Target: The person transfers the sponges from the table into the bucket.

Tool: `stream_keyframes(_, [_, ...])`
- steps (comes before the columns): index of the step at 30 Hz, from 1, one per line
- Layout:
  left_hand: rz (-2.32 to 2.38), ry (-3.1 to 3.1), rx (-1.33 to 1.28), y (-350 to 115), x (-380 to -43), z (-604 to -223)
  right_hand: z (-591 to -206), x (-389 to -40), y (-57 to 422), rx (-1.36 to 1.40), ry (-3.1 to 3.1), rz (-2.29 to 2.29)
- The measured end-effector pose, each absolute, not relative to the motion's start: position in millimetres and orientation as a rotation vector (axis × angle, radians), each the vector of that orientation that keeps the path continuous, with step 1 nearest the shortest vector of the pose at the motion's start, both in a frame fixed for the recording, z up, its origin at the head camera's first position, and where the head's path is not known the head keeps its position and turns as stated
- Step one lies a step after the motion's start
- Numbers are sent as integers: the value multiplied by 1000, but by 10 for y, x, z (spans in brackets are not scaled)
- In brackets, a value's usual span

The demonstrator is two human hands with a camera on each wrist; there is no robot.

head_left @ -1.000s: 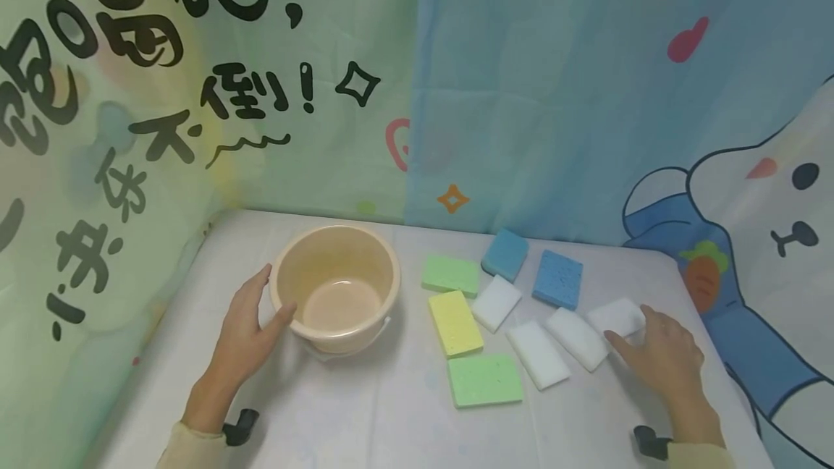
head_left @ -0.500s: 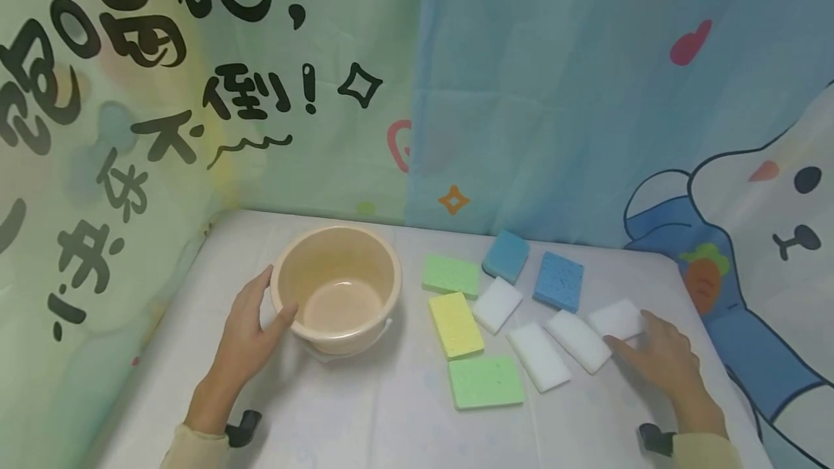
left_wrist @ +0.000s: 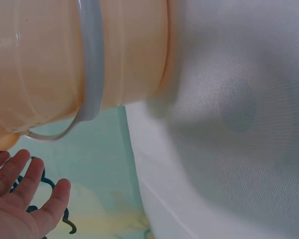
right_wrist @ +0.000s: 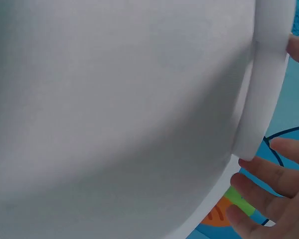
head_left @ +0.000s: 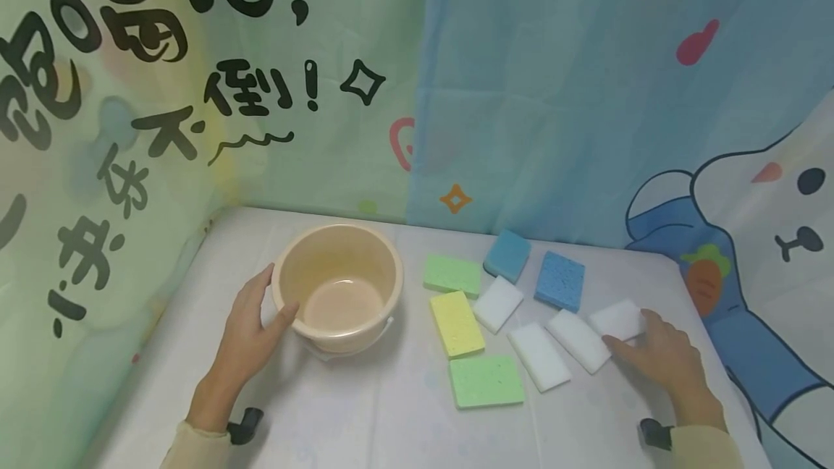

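Observation:
My left hand [head_left: 246,342] rests against the left side of a cream plastic bucket [head_left: 348,342], thumb over the front of its rim and fingers spread along the outside. In the left wrist view its fingers [left_wrist: 55,201] are loosely extended beside the rim, and the bucket's pale handle [left_wrist: 92,55] hangs along the wall. On the right, my right hand [head_left: 667,357] holds the ends of a white sponge [head_left: 615,318] between thumb and fingers. The right wrist view shows this sponge [right_wrist: 254,109] edge-on, low on the cloth, with fingertips at its near end.
Left of the held sponge lie other white sponges [head_left: 537,357], a yellow sponge [head_left: 457,324] and two green sponges [head_left: 487,382]. Two blue sponges [head_left: 559,281] lie further back. White cloth [head_left: 384,425] covers the table, and printed curtains [head_left: 554,93] stand behind and beside it.
The whole head view has shifted very slightly. Both hands, the bucket and the sponges keep the same places relative to one another.

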State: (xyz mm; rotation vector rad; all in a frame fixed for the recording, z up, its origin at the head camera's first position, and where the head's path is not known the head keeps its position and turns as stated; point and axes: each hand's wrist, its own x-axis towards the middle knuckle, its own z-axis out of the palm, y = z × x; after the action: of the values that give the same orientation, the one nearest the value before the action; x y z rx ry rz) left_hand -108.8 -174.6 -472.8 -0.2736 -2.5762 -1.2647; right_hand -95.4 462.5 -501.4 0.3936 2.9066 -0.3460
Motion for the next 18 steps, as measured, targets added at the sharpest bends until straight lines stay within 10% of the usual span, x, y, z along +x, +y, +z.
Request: stream_keyframes(18, [-1268, -2572, -270, -1750, -1084, -4735, -4719, -937, 4454, 310, 3056, -323])
